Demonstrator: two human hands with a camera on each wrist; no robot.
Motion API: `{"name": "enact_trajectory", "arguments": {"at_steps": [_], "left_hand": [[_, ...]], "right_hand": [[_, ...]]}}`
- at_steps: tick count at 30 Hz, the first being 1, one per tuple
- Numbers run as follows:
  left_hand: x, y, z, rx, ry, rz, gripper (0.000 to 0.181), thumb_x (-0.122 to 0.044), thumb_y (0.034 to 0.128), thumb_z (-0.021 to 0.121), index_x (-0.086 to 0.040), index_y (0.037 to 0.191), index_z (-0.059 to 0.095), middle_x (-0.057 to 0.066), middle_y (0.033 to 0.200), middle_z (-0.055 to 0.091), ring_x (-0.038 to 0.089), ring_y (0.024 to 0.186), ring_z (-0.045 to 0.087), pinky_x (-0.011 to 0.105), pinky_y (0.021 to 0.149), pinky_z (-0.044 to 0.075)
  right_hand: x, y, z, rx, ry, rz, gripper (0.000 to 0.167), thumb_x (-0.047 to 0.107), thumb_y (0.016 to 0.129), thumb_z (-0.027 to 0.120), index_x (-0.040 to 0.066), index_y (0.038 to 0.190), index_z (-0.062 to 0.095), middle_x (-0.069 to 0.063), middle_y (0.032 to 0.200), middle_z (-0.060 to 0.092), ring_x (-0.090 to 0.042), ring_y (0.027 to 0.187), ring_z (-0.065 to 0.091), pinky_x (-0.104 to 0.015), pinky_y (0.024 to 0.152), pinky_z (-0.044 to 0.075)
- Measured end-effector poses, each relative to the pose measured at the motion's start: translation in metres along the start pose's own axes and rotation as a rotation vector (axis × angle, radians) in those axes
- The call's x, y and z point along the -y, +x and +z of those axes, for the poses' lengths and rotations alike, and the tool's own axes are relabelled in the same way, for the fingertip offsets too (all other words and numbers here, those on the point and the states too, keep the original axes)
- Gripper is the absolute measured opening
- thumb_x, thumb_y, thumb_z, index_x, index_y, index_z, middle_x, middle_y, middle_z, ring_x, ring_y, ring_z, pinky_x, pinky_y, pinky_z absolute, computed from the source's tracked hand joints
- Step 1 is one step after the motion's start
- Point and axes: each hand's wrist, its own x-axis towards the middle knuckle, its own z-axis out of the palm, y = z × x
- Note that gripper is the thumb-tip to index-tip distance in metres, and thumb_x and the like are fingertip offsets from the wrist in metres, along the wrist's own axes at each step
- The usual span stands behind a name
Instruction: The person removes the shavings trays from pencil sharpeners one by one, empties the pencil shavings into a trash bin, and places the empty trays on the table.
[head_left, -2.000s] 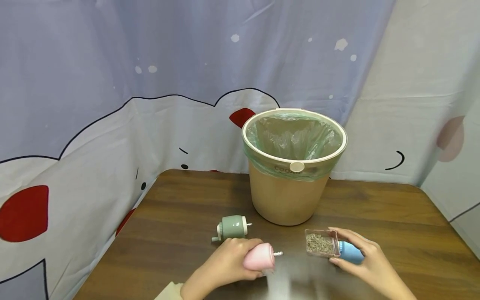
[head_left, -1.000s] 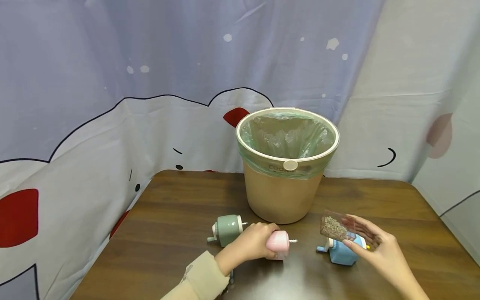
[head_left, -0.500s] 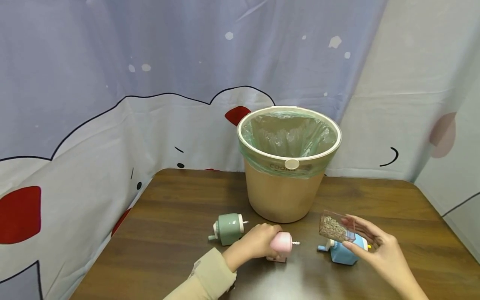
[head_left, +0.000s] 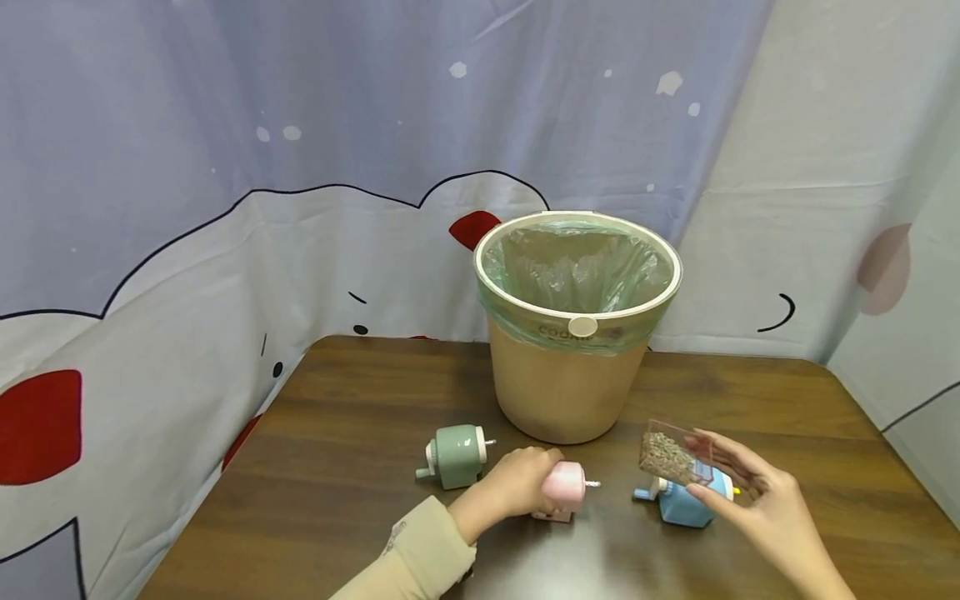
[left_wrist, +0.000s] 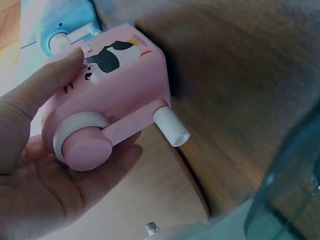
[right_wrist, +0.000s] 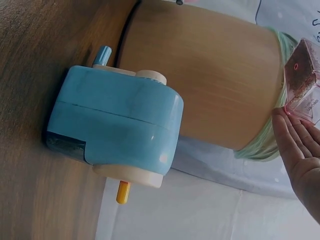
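My left hand (head_left: 521,482) grips a pink crank pencil sharpener (head_left: 566,486), thumb on one side and fingers on the other. Its base is at or close to the tabletop. In the left wrist view, the sharpener's pink crank with a white knob (left_wrist: 171,126) faces the camera. Raised above the table, a clear pinkish shavings drawer (head_left: 663,458) is pinched by my right hand (head_left: 757,487). Pencil shavings fill part of that drawer, which tilts. A blue crank sharpener (right_wrist: 120,115) with a yellow pencil in it stands below, partly covered by the drawer in the head view.
A green crank sharpener (head_left: 459,457) stands left of the pink one, a pencil tip poking from it. Behind them rises a beige bin (head_left: 566,387) lined with a green plastic bag. A patterned curtain (head_left: 360,267) hangs along the table's back edge.
Since two seconds ago, the left hand has carried the pink sharpener to the right and steadied it. The drawer has shifted right and tilted, uncovering more of the blue sharpener. Almost nothing moved in the last second.
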Motion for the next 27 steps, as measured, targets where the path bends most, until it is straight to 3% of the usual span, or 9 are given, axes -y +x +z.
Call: {"name": "enact_trajectory", "arguments": {"at_steps": [3,9,16,19,24,27], "left_hand": [[0.001,-0.002,0.001,0.0,-0.022,-0.016,0.061,-0.028,0.0619,0.086,-0.014,0.116,0.062,0.0,0.1,0.068,0.013,0.086,0.064,0.024,0.068,0.049],[0.004,-0.005,-0.001,-0.046,-0.042,0.022,0.074,-0.042,0.0647,0.083,-0.015,0.127,0.056,0.001,0.111,0.067,0.014,0.099,0.063,0.027,0.079,0.05],[0.005,-0.017,-0.011,-0.163,-0.081,0.021,0.059,-0.041,0.0763,0.075,-0.015,0.126,0.056,0.001,0.115,0.064,0.016,0.103,0.062,0.031,0.084,0.05],[0.007,-0.023,-0.019,-0.226,-0.173,0.021,0.05,-0.035,0.0812,0.072,-0.013,0.124,0.058,0.001,0.114,0.065,0.015,0.102,0.063,0.03,0.085,0.05],[0.014,-0.032,-0.034,-0.277,-0.422,0.032,0.044,-0.026,0.0843,0.071,-0.008,0.122,0.058,0.004,0.113,0.067,0.019,0.1,0.065,0.027,0.086,0.051],[0.017,-0.037,-0.044,-0.311,-0.497,0.02,0.043,-0.024,0.0852,0.07,-0.008,0.124,0.057,0.006,0.112,0.067,0.02,0.098,0.065,0.028,0.085,0.052]], "right_hand": [[0.0,0.001,0.001,0.004,-0.011,0.015,0.063,-0.022,0.063,0.073,-0.009,0.122,0.055,0.018,0.119,0.062,0.006,0.105,0.06,-0.008,0.089,0.044],[0.002,0.002,0.003,0.019,-0.036,0.049,0.062,-0.019,0.064,0.074,-0.006,0.122,0.056,0.023,0.118,0.061,0.008,0.104,0.059,-0.007,0.088,0.043],[0.004,0.003,0.004,0.016,-0.029,0.049,0.063,-0.019,0.065,0.073,-0.005,0.123,0.055,0.021,0.118,0.062,0.006,0.104,0.059,-0.007,0.088,0.043],[0.006,0.005,0.005,0.006,-0.006,0.039,0.062,-0.021,0.064,0.072,-0.008,0.122,0.055,0.019,0.117,0.063,0.005,0.104,0.06,-0.008,0.089,0.044],[0.008,0.012,0.006,-0.019,0.067,0.014,0.061,-0.025,0.064,0.069,-0.013,0.122,0.053,0.012,0.116,0.065,0.002,0.105,0.061,-0.01,0.089,0.045],[0.011,0.017,0.008,-0.027,0.096,0.013,0.06,-0.026,0.065,0.068,-0.014,0.121,0.053,0.01,0.115,0.066,0.001,0.106,0.061,-0.01,0.089,0.045]]}}
